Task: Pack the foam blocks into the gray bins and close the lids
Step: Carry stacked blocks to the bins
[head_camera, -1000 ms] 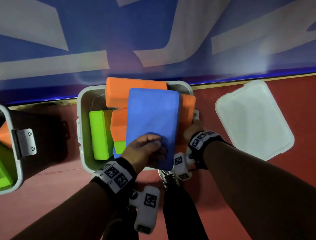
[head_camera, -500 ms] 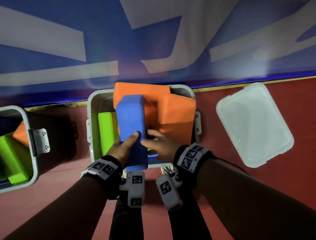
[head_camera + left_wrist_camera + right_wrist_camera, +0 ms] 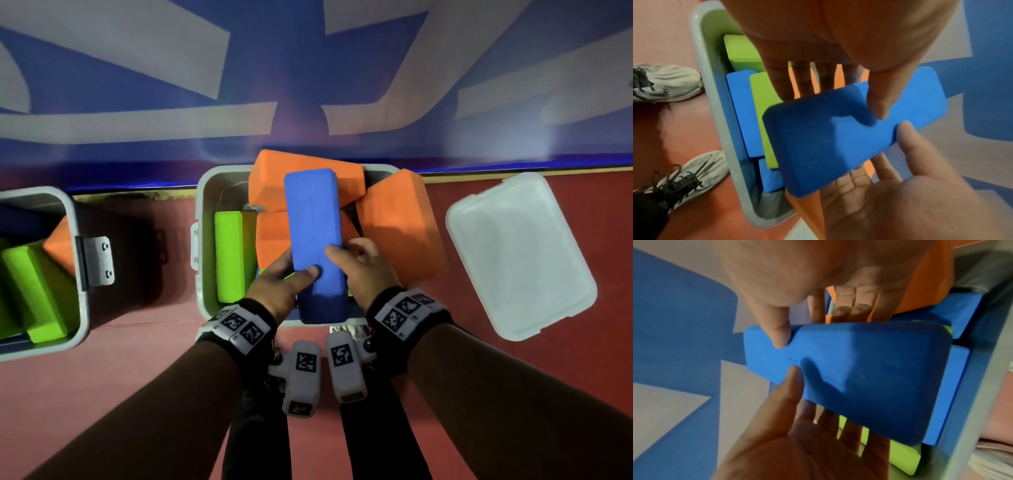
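A blue foam block (image 3: 313, 233) stands on its long edge over the middle gray bin (image 3: 202, 240), and both hands hold it. My left hand (image 3: 291, 274) grips its left side with the thumb (image 3: 877, 105) on the upper face. From the right my right hand (image 3: 352, 260) grips it, thumb (image 3: 779, 334) on top. Under it the bin holds orange blocks (image 3: 274, 185), a green block (image 3: 229, 253) and more blue blocks (image 3: 744, 113). One orange block (image 3: 397, 226) leans out over the bin's right rim.
The white lid (image 3: 520, 253) lies on the red floor to the right. A second open gray bin (image 3: 80, 274) at the left holds green and orange blocks. A blue and white wall runs close behind the bins. My shoes (image 3: 663, 82) stand by the near rim.
The blue block has turned from flat onto its edge. My right hand left the bin's right side and took hold of the block. The right orange block tipped outward.
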Demonstrator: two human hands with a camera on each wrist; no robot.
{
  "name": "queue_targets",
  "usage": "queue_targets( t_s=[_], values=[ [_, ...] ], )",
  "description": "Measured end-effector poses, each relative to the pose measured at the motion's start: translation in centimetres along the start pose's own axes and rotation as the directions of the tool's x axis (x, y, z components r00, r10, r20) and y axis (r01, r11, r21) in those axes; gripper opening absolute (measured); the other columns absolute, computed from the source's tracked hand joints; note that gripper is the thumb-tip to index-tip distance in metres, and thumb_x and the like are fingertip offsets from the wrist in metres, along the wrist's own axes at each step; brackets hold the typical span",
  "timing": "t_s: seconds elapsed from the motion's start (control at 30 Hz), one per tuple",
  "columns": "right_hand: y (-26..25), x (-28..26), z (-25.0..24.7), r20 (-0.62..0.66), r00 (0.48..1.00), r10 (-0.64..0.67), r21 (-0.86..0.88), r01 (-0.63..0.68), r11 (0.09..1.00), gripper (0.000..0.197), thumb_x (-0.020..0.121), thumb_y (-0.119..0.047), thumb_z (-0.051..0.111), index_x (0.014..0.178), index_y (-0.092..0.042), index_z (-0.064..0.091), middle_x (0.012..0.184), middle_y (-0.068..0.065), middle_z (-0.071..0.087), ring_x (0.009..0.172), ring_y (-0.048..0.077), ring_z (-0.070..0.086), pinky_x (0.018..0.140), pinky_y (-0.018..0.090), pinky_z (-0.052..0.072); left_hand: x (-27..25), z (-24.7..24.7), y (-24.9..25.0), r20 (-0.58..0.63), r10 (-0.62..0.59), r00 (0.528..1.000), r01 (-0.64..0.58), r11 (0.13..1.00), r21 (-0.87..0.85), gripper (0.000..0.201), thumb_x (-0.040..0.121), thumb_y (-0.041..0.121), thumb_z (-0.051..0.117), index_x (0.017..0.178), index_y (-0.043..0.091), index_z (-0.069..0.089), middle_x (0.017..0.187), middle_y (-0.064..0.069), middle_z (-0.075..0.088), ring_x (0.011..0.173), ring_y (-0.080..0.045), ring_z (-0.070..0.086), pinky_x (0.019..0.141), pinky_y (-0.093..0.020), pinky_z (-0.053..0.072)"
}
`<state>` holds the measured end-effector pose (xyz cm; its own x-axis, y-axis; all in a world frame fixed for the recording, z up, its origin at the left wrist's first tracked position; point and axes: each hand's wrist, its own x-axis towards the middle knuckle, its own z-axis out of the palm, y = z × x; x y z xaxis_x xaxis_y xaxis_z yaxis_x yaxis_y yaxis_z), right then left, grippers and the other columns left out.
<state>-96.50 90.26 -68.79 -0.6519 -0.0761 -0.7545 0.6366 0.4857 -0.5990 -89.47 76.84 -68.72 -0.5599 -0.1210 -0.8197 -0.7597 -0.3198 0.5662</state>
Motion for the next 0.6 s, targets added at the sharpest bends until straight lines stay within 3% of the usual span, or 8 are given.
queue_targets(
  t_s=[0.1, 0.2, 0.27, 0.33, 0.4, 0.5, 0.6],
  values=[
    [0.4, -0.5, -0.3, 0.031, 0.999, -0.018, -0.020, 0.019, 1.000, 0.027, 0.084, -0.029, 0.072, 0.107, -0.016, 0.062, 0.092, -0.001, 0.065, 0.083, 0.012, 0.060, 0.066, 0.012, 0.043, 0.4, 0.5, -0.9, -0.048, 0.032, 0.998, -0.032, 0.999, -0.004, 0.066, 0.066, 0.033, 0.078, 0.129, 0.034, 0.056, 0.121, 0.009, 0.067, 0.108, -0.016, 0.065, 0.097, -0.039, 0.050],
    [1.0, -0.9, 0.8, 0.216, 0.976, 0.029, -0.097, -0.008, 0.995, 0.043, 0.088, -0.022, 0.068, 0.130, -0.019, 0.057, 0.115, 0.003, 0.059, 0.108, 0.012, 0.056, 0.086, 0.018, 0.040, 1.1, -0.4, -1.5, -0.191, 0.051, 0.980, -0.024, 0.989, 0.144, 0.083, 0.063, 0.033, 0.077, 0.139, 0.030, 0.045, 0.120, 0.010, 0.057, 0.102, -0.013, 0.060, 0.090, -0.030, 0.047],
    [1.1, -0.8, 1.5, 0.296, 0.953, 0.069, -0.192, -0.011, 0.981, 0.055, 0.091, -0.025, 0.065, 0.143, -0.021, 0.045, 0.138, 0.006, 0.049, 0.126, 0.016, 0.048, 0.096, 0.024, 0.038, 1.4, -1.3, -1.9, -0.245, 0.033, 0.969, 0.001, 0.990, 0.140, 0.086, 0.063, 0.029, 0.075, 0.142, 0.029, 0.042, 0.126, 0.000, 0.057, 0.107, -0.020, 0.059, 0.093, -0.034, 0.048],
    [1.2, -0.4, 1.8, 0.319, 0.945, 0.074, -0.251, 0.009, 0.968, 0.060, 0.093, -0.026, 0.062, 0.148, -0.021, 0.038, 0.148, 0.005, 0.042, 0.134, 0.017, 0.042, 0.097, 0.022, 0.034, 1.6, -2.2, -2.4, -0.279, -0.015, 0.960, 0.042, 0.995, 0.089, 0.094, 0.059, 0.026, 0.075, 0.146, 0.027, 0.038, 0.131, -0.005, 0.056, 0.114, -0.023, 0.058, 0.102, -0.044, 0.046],
    [1.2, 0.1, 1.6, 0.320, 0.943, 0.095, -0.270, -0.005, 0.963, 0.062, 0.094, -0.026, 0.061, 0.150, -0.019, 0.035, 0.152, 0.005, 0.038, 0.138, 0.017, 0.039, 0.098, 0.022, 0.035, 1.7, -3.2, -2.7, -0.295, -0.050, 0.954, 0.072, 0.995, 0.063, 0.093, 0.066, 0.018, 0.079, 0.148, 0.024, 0.036, 0.134, -0.005, 0.053, 0.122, -0.025, 0.055, 0.106, -0.048, 0.043],
    [1.5, 0.7, 0.8, 0.306, 0.943, 0.135, -0.324, -0.030, 0.945, 0.063, 0.094, -0.029, 0.060, 0.150, -0.021, 0.034, 0.153, 0.004, 0.037, 0.138, 0.017, 0.039, 0.096, 0.019, 0.032, 1.6, -4.3, -2.6, -0.293, -0.068, 0.954, 0.092, 0.993, 0.068, 0.078, 0.083, 0.007, 0.071, 0.149, 0.022, 0.033, 0.145, -0.005, 0.046, 0.131, -0.024, 0.048, 0.110, -0.048, 0.038],
    [1.1, 0.5, -0.3, 0.269, 0.956, 0.119, -0.354, -0.017, 0.935, 0.065, 0.090, -0.035, 0.062, 0.149, -0.024, 0.035, 0.150, 0.004, 0.041, 0.134, 0.019, 0.044, 0.103, 0.026, 0.035, 1.3, -4.9, -1.6, -0.270, -0.080, 0.960, 0.100, 0.993, 0.062, 0.072, 0.086, 0.011, 0.070, 0.145, 0.034, 0.036, 0.145, 0.000, 0.046, 0.131, -0.024, 0.047, 0.108, -0.050, 0.040]
  ],
)
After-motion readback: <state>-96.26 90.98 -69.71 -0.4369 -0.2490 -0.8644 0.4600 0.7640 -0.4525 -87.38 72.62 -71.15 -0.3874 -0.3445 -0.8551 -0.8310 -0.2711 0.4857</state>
